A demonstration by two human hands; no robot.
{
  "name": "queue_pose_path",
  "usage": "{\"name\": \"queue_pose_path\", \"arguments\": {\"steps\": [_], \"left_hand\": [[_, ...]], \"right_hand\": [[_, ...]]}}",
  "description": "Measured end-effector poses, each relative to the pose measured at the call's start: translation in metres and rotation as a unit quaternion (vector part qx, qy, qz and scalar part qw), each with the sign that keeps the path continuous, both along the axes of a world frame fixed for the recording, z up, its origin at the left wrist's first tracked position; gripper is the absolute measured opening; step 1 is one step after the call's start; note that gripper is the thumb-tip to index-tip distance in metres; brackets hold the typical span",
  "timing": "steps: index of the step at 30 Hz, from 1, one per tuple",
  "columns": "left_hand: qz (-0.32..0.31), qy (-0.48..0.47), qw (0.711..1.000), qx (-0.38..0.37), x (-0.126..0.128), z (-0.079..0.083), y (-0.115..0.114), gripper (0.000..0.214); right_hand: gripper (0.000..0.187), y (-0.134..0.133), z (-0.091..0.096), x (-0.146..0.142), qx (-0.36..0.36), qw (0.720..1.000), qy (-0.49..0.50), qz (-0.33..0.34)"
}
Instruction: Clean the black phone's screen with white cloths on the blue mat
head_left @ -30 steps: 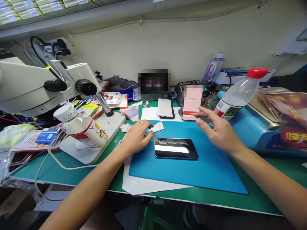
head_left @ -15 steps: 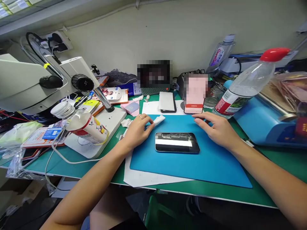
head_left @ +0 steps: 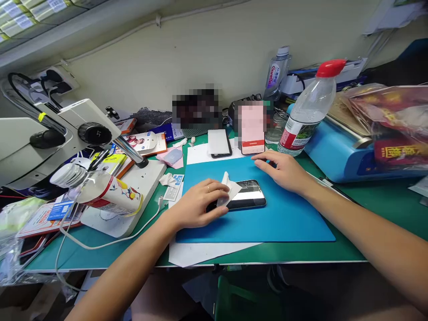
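Observation:
A black smartphone (head_left: 249, 201) lies flat, screen up, on the blue mat (head_left: 267, 227). My left hand (head_left: 203, 200) is over the phone's left end and covers part of it. Between its thumb and fingers it grips a crumpled white tissue (head_left: 232, 189), which hangs over the screen. My right hand (head_left: 281, 169) is above the mat's right side, behind and to the right of the phone. Its fingers are stretched out and it holds nothing.
A propped-up phone (head_left: 253, 129) stands behind the mat. To its right is a red-capped bottle (head_left: 299, 127) beside a blue machine (head_left: 337, 151). On the left, an open drink bottle (head_left: 110, 194) stands on the white microscope base (head_left: 129, 218). A white cable (head_left: 110, 246) loops near the front edge.
My left hand has brought the tissue from the mat's upper left over the phone. The camera view has turned rightward. My right hand stays stretched out over the mat.

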State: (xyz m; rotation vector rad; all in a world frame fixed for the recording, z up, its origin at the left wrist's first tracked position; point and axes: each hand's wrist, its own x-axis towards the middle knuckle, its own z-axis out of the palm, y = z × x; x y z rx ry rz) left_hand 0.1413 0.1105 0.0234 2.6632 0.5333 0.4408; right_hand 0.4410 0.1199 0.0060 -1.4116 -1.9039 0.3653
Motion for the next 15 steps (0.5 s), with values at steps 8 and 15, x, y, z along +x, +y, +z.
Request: {"name": "queue_pose_path", "arguments": {"steps": [8,15], "left_hand": [[-0.066,0.069,0.994,0.046,0.019,-0.002,-0.014,0.061],[-0.067,0.107,0.990,0.065,0.063,0.003,-0.017,0.064]], "right_hand": [[0.033,0.000,-0.002,-0.001,0.019,1.000,0.015,0.017],[0.034,0.000,-0.004,0.002,0.025,0.999,0.028,0.021]]}}
